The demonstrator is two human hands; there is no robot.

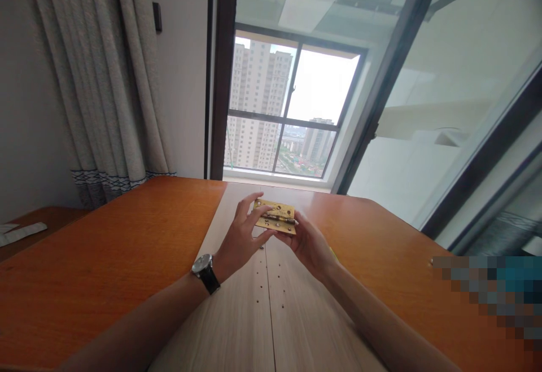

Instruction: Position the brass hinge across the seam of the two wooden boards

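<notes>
A brass-coloured door hinge [277, 224], its leaves spread apart with screw holes showing, is held up above two pale wooden boards [237, 304]. My left hand [241, 235] grips its left side, with fingers over the top and the thumb along the lower edge. At its right end, my right hand [307, 245] closes on the hinge from the side and below. The boards lie edge to edge with a narrow seam between them, and several small holes dot both sides of that seam. A small dark piece by the seam, just under my hands, is too small to name.
An orange-brown wooden table [127, 259] carries the boards. Behind it are a glass sliding door [364, 123] with a dark frame and a grey curtain [101, 78]. White strips [25, 233] lie at the far left. A blurred-out patch covers the right edge.
</notes>
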